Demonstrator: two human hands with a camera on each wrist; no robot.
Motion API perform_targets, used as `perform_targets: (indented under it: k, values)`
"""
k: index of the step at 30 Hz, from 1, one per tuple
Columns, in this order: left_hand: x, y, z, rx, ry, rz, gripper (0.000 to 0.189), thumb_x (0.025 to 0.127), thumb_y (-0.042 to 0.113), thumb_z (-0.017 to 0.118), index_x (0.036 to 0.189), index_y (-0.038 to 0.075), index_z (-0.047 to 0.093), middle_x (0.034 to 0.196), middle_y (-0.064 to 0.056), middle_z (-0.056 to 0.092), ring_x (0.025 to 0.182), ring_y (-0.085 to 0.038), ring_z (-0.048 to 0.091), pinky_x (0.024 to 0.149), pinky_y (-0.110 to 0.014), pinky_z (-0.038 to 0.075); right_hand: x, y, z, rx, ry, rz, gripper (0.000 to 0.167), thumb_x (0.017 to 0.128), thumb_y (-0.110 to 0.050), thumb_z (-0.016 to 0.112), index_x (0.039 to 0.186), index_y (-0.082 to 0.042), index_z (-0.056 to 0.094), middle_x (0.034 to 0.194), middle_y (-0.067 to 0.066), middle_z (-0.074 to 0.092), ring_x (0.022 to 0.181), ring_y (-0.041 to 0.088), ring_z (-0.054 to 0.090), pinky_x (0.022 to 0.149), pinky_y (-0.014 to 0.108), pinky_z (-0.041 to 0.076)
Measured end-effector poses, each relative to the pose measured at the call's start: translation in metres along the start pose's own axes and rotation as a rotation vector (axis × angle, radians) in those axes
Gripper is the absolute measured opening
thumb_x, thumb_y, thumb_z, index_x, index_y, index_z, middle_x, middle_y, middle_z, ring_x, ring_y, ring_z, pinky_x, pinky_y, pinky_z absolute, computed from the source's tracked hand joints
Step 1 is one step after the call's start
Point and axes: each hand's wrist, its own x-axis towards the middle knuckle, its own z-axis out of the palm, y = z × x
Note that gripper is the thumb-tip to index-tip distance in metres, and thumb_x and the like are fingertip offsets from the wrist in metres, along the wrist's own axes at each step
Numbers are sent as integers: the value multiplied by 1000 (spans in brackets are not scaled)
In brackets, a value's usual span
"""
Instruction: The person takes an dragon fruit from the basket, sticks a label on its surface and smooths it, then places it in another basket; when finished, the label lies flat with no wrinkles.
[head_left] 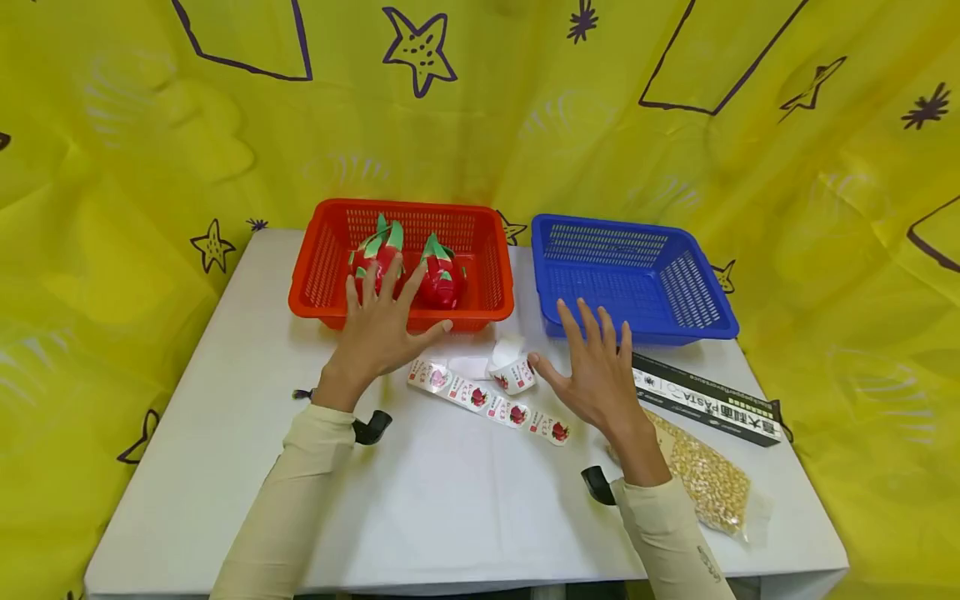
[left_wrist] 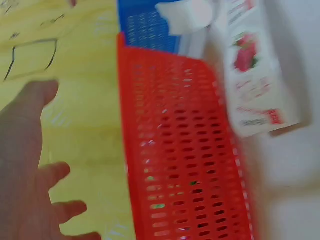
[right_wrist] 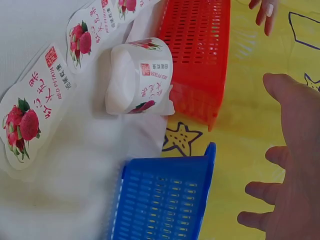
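My left hand (head_left: 378, 333) hovers with spread fingers before the red basket (head_left: 330, 313), holding nothing. Two dragon fruits, a left one (head_left: 390, 237) and a right one (head_left: 442, 287), lie in that basket, partly hidden by my fingers. My right hand (head_left: 600, 379), fingers also spread, is in front of the blue basket (head_left: 630, 287) and holds nothing. Between the hands a roll of stickers (head_left: 513, 371) stands on the table, printed "RED PITAYA" in the right wrist view. Its loose strip of labels (head_left: 480, 397) runs across the cloth.
A long black and white pasta box (head_left: 705, 400) lies right of my right hand. Beside my right forearm is a clear bag of yellow kernels (head_left: 712, 483), partly covered. The white-covered table (head_left: 450, 517) has a yellow patterned curtain (head_left: 495, 108) behind it.
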Motion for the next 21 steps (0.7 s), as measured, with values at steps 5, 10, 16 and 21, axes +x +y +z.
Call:
perform_targets:
  k: [5,10,16,21]
  values:
    - [23,-16,-18,-101,-24,16,106,92,66,67,172,27,11,178,-18,8,160,-54,4,125,-75,0,-1,2,0,-2,6,-5,90,99,-64,60,170,-23,25,174,18,24,159,50,16,125,74,4]
    - [48,-36,-39,-181,-87,-32,104,94,61,70,173,26,11,179,-15,4,160,-51,3,124,-76,2,-3,4,3,-9,6,1,91,98,-65,61,170,-22,25,173,19,26,159,50,17,125,75,4]
    - [75,-54,-59,-224,-241,-83,100,99,58,66,172,20,10,178,-20,2,160,-53,-1,122,-79,9,-6,7,7,-8,5,8,92,98,-65,61,170,-22,25,173,19,26,158,51,18,124,76,5]
    - [93,-73,-57,-285,-295,-73,100,99,54,68,172,15,12,177,-22,4,160,-54,-3,122,-79,10,-11,12,6,-10,15,20,93,98,-65,62,170,-21,25,173,20,27,158,51,17,124,75,5]
